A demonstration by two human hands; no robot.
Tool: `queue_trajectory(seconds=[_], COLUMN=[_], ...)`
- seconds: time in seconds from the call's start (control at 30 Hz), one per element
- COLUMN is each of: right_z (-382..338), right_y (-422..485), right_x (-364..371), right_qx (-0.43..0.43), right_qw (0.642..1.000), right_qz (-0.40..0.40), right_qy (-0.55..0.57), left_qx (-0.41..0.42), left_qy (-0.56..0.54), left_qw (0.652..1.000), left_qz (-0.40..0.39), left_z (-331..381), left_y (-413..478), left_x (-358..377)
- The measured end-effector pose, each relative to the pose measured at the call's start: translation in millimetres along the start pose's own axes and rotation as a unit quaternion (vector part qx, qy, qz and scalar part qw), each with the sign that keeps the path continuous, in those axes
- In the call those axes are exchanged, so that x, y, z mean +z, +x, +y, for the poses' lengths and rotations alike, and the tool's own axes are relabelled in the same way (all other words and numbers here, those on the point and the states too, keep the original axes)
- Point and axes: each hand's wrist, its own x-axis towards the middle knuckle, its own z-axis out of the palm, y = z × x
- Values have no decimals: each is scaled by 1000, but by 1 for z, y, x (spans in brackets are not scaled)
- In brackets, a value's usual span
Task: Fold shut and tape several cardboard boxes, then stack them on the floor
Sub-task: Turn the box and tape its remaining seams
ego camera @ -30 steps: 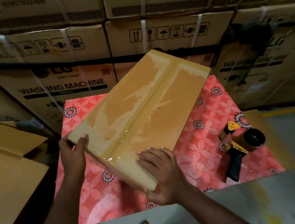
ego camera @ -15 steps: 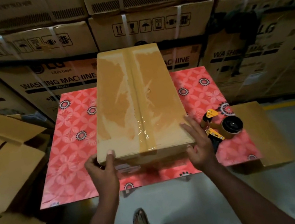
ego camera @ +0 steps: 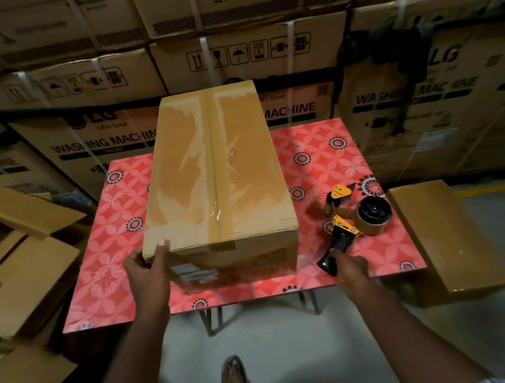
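A closed cardboard box [ego camera: 218, 177] stands lengthwise on the red flowered table [ego camera: 104, 278], with clear tape along its top seam. My left hand [ego camera: 148, 270] grips its near left corner, thumb on the top edge. The yellow and black tape dispenser [ego camera: 351, 221] lies on the table to the right of the box. My right hand [ego camera: 349, 267] touches the dispenser's black handle at its near end; how far the fingers wrap it is not visible.
Several open, untaped boxes [ego camera: 11, 267] pile up on the left. A closed box [ego camera: 444, 235] sits on the floor right of the table. Stacked washing machine cartons [ego camera: 253, 52] form a wall behind. My feet stand on bare grey floor [ego camera: 306, 350] below the table's front edge.
The box went from tilted and diagonal to flat and lengthwise on the table. My right hand left the box's near right corner and moved right to the dispenser handle.
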Motion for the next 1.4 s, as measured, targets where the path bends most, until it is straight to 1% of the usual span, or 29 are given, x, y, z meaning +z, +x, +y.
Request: queue_trajectory(seconds=[0.03,0.07,0.13,0.2,0.23,0.3,0.33,0.4,0.43,0.47,0.5,0.53,0.57,0.63,0.67,0.7,0.73,0.77,0.8,0.83,0.87,0.93,1.0,1.07,1.13,1.17,1.27,1.33,1.4], right_z=[3,4,17,14,1,-34,-47,-69,-79,-84,-89,-93,-99,-119,-129,-142,-151,-158,-162,-162,-158,-145,-131,-122,-118,-117,-116,-115,-112], right_y=[15,31,81,95,77,34,21,0,-13,-24,-37,-47,-60,-85,-95,-108,-117,-130,-143,-153,-161,-170,-175,-178,-178,-178,-178,-178,-179], right_x=[1,3,11,20,22,25,27,30,31,32,30,27,24,20,21,23,27,33,41,49,57,72,82,87,90,90,92,93,95], right_qx=[25,38,46,63,64,34,18,2,-15,-54,-115,-180,-237,-333,-353,-356,-353,-348,-348,-353,-361,-385,-425,-470,-505,-511,-512,-534,-547], right_qw=[997,993,986,975,975,985,985,985,986,991,991,982,971,943,935,932,929,927,924,921,917,903,876,840,812,804,793,773,761], right_qz=[-62,-98,-129,-158,-143,-51,-20,-19,-21,-5,24,42,42,1,-29,-67,-108,-141,-159,-165,-170,-183,-208,-248,-261,-267,-281,-284,-284], right_qy=[37,62,91,140,160,162,170,172,163,124,67,23,6,-3,-8,-10,-9,-5,-1,-10,-22,-59,-91,-108,-136,-148,-175,-191,-204], left_qx=[-4,-8,-14,-10,-7,-5,-11,-20,-12,8,38,73,107,166,164,129,53,-36,-117,-173,-212,-264,-305,-325,-336,-339,-346,-349,-347], left_qy=[-2,-2,6,32,53,82,79,74,85,103,132,154,173,202,186,131,44,-47,-125,-171,-197,-239,-290,-342,-376,-377,-372,-374,-365], left_qw=[1000,1000,1000,999,999,997,996,996,996,995,991,985,979,965,968,978,982,969,942,916,895,859,827,811,809,809,803,793,796], left_qz=[-1,-1,-4,-4,-5,-14,-25,-34,-21,-4,9,15,15,-11,-48,-103,-174,-242,-290,-319,-338,-367,-372,-345,-304,-296,-311,-332,-337], left_z=[1,1,4,4,5,7,9,14,17,21,23,26,32,44,51,60,72,83,92,98,101,99,97,94,87,80,65,60,59], left_y=[0,0,2,6,9,15,17,19,21,22,23,22,18,10,4,-2,-9,-14,-20,-23,-23,-25,-26,-26,-22,-18,-11,-7,-3], left_x=[0,0,-1,-4,-5,-9,-10,-12,-13,-12,-11,-8,-3,9,15,22,28,33,37,40,43,44,39,28,14,6,-15,-26,-32])
